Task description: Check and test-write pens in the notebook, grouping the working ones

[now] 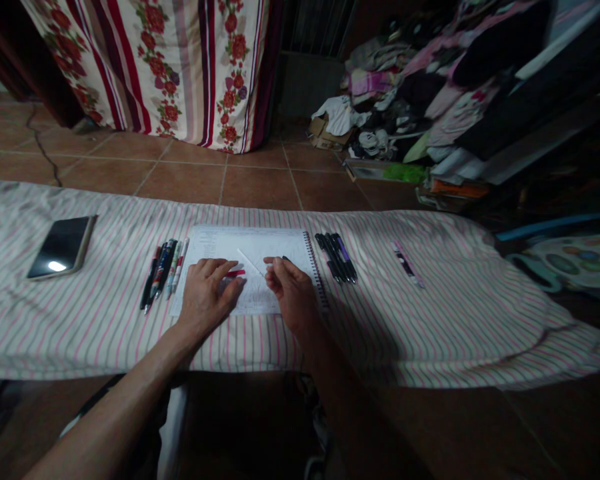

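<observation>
A spiral notebook point(260, 300) with written pages lies open in front of me. My left hand point(207, 287) rests on its left part, thumb and index finger apart. A small red piece point(237, 273) shows by those fingertips; whether they touch it is unclear. Over the page's right side, my right hand point(293, 283) has its fingers drawn together. From its fingertips a thin whitish pen refill point(250, 262) slants up to the left. A dark tip point(285, 258) sticks out behind the right index finger, its other end hidden.
Several pens point(163, 270) lie left of the notebook, and several dark pens point(336, 257) right of it. Farther right is a pink and black pen point(408, 265). A phone point(63, 247) sits on the striped cloth point(460, 320) at left. Clothes point(405, 87) are piled beyond.
</observation>
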### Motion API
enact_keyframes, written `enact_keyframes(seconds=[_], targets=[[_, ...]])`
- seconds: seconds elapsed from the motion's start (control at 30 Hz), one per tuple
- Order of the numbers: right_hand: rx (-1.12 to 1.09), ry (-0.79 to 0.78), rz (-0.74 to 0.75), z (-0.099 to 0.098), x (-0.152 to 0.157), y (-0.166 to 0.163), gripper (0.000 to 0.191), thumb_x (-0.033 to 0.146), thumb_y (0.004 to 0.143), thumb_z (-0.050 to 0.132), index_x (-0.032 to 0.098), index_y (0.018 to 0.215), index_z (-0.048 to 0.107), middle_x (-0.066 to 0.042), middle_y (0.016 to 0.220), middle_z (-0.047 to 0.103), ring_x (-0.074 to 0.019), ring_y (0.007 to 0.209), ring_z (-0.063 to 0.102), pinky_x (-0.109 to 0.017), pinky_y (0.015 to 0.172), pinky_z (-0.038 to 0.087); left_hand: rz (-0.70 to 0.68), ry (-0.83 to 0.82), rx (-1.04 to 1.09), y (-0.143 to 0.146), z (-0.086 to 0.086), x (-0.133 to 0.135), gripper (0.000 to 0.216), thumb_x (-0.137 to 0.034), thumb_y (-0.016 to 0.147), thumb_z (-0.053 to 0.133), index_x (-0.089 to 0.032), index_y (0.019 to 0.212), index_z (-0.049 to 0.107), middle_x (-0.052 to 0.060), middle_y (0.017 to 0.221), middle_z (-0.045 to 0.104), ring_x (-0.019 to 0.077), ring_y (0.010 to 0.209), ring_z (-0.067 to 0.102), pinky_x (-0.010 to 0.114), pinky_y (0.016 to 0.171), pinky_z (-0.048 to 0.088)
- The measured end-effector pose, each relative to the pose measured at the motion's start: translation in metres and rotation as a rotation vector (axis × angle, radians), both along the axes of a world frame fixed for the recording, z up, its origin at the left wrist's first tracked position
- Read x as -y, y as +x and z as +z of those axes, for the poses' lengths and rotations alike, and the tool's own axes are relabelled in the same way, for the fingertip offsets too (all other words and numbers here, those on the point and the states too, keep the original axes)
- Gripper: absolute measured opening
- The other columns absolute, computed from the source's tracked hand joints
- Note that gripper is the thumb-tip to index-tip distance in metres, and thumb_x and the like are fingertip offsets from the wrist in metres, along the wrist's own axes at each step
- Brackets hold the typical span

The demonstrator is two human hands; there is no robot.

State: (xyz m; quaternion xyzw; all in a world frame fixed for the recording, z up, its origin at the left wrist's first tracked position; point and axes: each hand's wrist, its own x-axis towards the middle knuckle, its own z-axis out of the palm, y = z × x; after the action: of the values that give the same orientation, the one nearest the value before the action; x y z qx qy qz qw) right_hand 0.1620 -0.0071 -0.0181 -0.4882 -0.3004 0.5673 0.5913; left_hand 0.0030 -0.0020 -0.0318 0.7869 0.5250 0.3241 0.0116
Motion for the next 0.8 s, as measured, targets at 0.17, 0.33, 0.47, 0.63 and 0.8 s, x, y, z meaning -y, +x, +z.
enact_keyframes(seconds=[0.17, 0.33, 0.47, 0.63, 0.8], targets=[[0.115, 0.020, 0.099, 0.002, -0.002, 0.000, 0.024, 0.035, 0.071, 0.061, 0.016, 0.083, 0.069, 0.001, 0.064, 0.059, -0.0082, 0.059, 0.054, -0.020, 0.057, 0.045, -0.060, -0.001, 0.176, 0.010, 0.005, 0.004, 0.020, -0.028, 0.084, 0.051, -0.021, 0.097, 0.064, 0.005, 0.091, 0.067, 0.0197, 0.086, 0.056, 0.037, 0.078, 0.041], [0.197, 0.057, 0.126, -0.001, -0.005, -0.002, 0.024, 0.029, 0.068, 0.063, 0.016, 0.088, 0.065, 0.002, 0.061, 0.062, -0.0088, 0.054, 0.056, -0.022, 0.055, 0.046, -0.105, -0.005, 0.260, 0.017, 0.005, 0.004, 0.018, -0.027, 0.083, 0.054, -0.020, 0.097, 0.063, 0.005, 0.088, 0.067, 0.0188, 0.085, 0.056, 0.036, 0.078, 0.041], [0.220, 0.099, 0.147, -0.005, -0.007, -0.005, 0.025, 0.027, 0.064, 0.065, 0.016, 0.085, 0.059, 0.003, 0.060, 0.062, -0.0098, 0.052, 0.058, -0.021, 0.049, 0.044, -0.121, -0.044, 0.289, 0.018, 0.004, 0.005, 0.015, -0.027, 0.081, 0.055, -0.019, 0.090, 0.064, 0.005, 0.086, 0.068, 0.0194, 0.084, 0.057, 0.037, 0.077, 0.042], [0.273, 0.118, 0.192, -0.005, -0.007, -0.008, 0.022, 0.029, 0.066, 0.064, 0.016, 0.082, 0.057, 0.003, 0.059, 0.062, -0.0109, 0.052, 0.059, -0.021, 0.047, 0.044, -0.089, -0.102, 0.353, 0.018, 0.001, 0.004, 0.014, -0.026, 0.082, 0.054, -0.019, 0.085, 0.065, 0.004, 0.081, 0.067, 0.0185, 0.080, 0.056, 0.036, 0.076, 0.045], [0.562, 0.156, 0.153, -0.009, -0.010, 0.000, 0.015, 0.031, 0.073, 0.057, 0.019, 0.082, 0.059, 0.000, 0.066, 0.065, -0.0122, 0.053, 0.061, -0.023, 0.049, 0.044, -0.044, -0.056, 0.189, 0.017, -0.001, 0.001, 0.018, -0.025, 0.084, 0.050, -0.019, 0.086, 0.068, 0.006, 0.080, 0.066, 0.0207, 0.082, 0.053, 0.039, 0.077, 0.045]])
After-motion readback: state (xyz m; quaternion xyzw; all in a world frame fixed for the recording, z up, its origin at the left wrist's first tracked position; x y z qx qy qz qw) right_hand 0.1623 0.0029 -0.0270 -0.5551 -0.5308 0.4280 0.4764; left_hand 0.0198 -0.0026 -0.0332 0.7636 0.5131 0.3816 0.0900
